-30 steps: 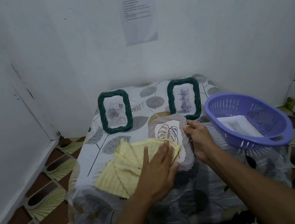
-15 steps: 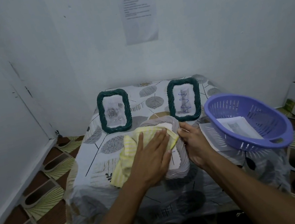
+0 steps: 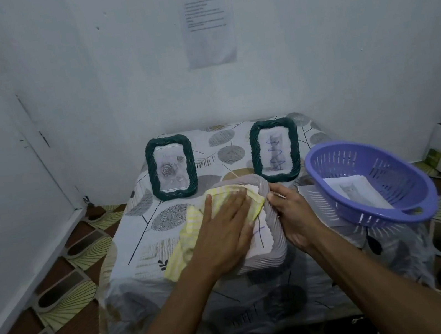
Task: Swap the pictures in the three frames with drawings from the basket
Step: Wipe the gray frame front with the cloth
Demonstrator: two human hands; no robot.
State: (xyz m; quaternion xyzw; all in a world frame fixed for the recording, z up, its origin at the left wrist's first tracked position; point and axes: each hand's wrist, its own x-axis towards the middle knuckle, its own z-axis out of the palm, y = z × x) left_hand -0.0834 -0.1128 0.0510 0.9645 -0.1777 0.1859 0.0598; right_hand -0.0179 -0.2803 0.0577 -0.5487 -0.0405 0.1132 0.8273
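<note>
Hands first: the left hand (image 3: 224,230) lay flat, fingers straight, pressing a yellow cloth (image 3: 180,258) onto the grey frame (image 3: 275,248) lying face up on the tabletop (image 3: 149,237). The right hand (image 3: 291,213) gripped that frame's right edge, fingers curled at its rim to steady it.

Over the last second the cloth had slid from the near end of the frame to the far end. The leafy top of the drawing (image 3: 258,243) had been plainly seen and was now covered, with only the lower strip and a blue mark showing. That reads as wiping the front of a frame that already held its new drawing.

Two green frames, the left one (image 3: 152,172) and the right one (image 3: 256,158), stood upright behind. Both held pictures. More sheets (image 3: 354,191) lay in the purple basket (image 3: 409,185) just right of the hands. Whether either green frame had been swapped, I could not tell.
</note>
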